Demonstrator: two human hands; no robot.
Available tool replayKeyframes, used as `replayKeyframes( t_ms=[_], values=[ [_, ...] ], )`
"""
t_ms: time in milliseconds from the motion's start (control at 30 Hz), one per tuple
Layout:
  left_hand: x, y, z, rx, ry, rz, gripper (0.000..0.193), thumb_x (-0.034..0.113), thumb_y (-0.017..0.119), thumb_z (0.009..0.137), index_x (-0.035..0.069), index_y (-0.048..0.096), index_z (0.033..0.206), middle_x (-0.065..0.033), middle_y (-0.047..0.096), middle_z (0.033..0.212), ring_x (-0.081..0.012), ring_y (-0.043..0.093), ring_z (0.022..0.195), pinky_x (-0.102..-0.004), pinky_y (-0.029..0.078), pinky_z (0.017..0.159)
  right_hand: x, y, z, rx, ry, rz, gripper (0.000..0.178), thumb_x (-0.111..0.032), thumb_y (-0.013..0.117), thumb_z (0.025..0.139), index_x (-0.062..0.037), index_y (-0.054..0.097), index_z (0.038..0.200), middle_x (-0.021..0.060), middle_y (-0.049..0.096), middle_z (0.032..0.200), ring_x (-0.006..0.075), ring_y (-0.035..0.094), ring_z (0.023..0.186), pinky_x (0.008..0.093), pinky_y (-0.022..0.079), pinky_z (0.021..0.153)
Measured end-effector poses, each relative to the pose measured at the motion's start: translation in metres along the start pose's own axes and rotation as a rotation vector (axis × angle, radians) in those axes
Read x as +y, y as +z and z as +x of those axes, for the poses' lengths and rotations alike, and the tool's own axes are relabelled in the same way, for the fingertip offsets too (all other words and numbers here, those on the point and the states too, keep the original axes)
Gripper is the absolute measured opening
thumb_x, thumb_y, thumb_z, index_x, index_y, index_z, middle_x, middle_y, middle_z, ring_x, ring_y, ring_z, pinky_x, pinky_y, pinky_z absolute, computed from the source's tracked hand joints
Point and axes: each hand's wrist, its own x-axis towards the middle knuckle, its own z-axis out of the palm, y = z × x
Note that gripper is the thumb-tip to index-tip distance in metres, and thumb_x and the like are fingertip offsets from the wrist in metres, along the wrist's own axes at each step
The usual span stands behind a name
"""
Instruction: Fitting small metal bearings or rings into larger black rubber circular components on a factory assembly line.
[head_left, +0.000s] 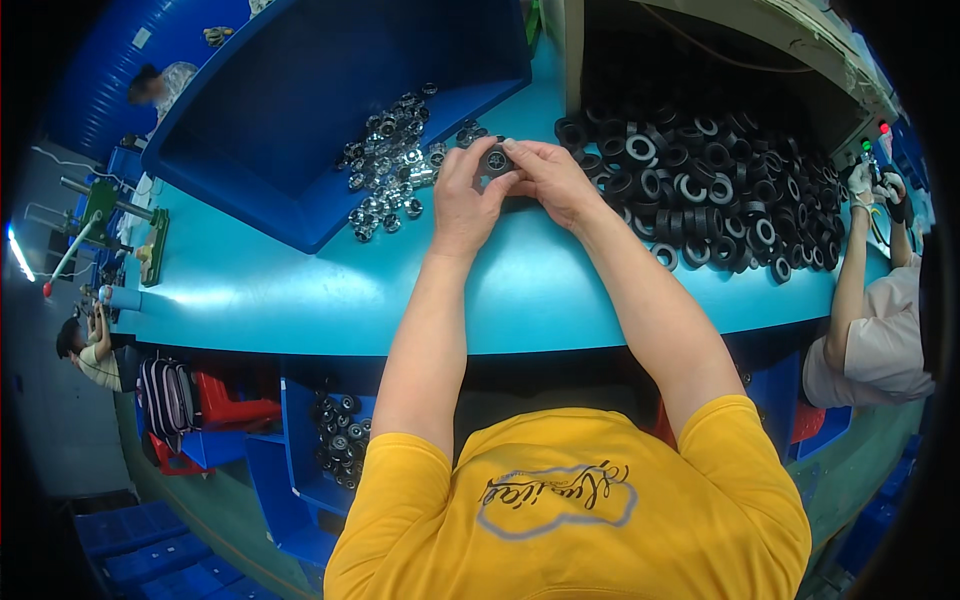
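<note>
Hands, left (465, 200) and right (552, 182), pinch one black ring (496, 160) between shiny metal bearings (385, 170) spilling from the blue bin (300, 90) at nine o'clock and rubber rings (720, 190) at three.

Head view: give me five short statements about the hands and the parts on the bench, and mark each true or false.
1. Both hands, left hand and right hand, meet on one small black wheel. True.
2. The shiny metal parts lie in a heap on the person's right. False: they lie to the left, at the lip of the blue tray.
3. The pile of black wheels lies to the right of the hands. True.
4. The bench top is red. False: it is light blue.
5. The left hand rests flat and empty on the bench. False: its fingers grip the wheel.
</note>
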Motion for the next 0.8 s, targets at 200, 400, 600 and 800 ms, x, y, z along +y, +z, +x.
replayKeyframes(
  t_ms=[200, 400, 600, 800],
  values=[
    [-0.013, 0.002, -0.004, -0.025, 0.045, 0.082, 0.047, 0.002, 0.079, 0.08, 0.008, 0.068, 0.125, -0.0069, 0.062, 0.098, -0.0205, 0.062, 0.083, -0.0317, 0.052, 0.072, 0.002, 0.005, -0.002, 0.091, 0.007, -0.101, 0.031, -0.016, 0.075, 0.096, 0.0021, 0.069, 0.121, 0.0088, 0.073, 0.105, 0.0155, 0.071, 0.089, 0.028, 0.06, 0.082],
    [-0.01, 0.006, -0.004, -0.021, 0.188, 0.198, 0.049, -0.002, 0.075, 0.077, 0.006, 0.066, 0.124, -0.0105, 0.062, 0.101, -0.0287, 0.062, 0.091, -0.0375, 0.052, 0.079, 0.005, 0.006, -0.002, 0.193, -0.062, -0.287, 0.031, -0.011, 0.076, 0.093, 0.0047, 0.07, 0.119, 0.0119, 0.074, 0.102, 0.0173, 0.072, 0.084, 0.0298, 0.061, 0.079],
    [-0.012, 0.007, -0.005, -0.099, -0.229, -0.285, 0.049, 0.0, 0.074, 0.083, 0.005, 0.063, 0.131, -0.0109, 0.068, 0.119, -0.0237, 0.068, 0.105, -0.0334, 0.055, 0.091, 0.002, 0.0, 0.0, 0.061, 0.021, -0.042, 0.027, -0.022, 0.07, 0.1, 0.0006, 0.07, 0.116, 0.0072, 0.072, 0.101, 0.0143, 0.07, 0.088, 0.0296, 0.059, 0.085],
    [-0.02, 0.008, -0.003, -0.147, -0.306, -0.437, 0.05, 0.004, 0.073, 0.087, 0.006, 0.062, 0.136, -0.0121, 0.069, 0.128, -0.021, 0.066, 0.116, -0.0326, 0.053, 0.1, 0.001, -0.004, 0.001, 0.055, 0.043, -0.047, 0.032, -0.03, 0.067, 0.103, -0.0004, 0.071, 0.115, 0.0058, 0.071, 0.1, 0.0134, 0.069, 0.09, 0.0305, 0.059, 0.087]
  ],
)
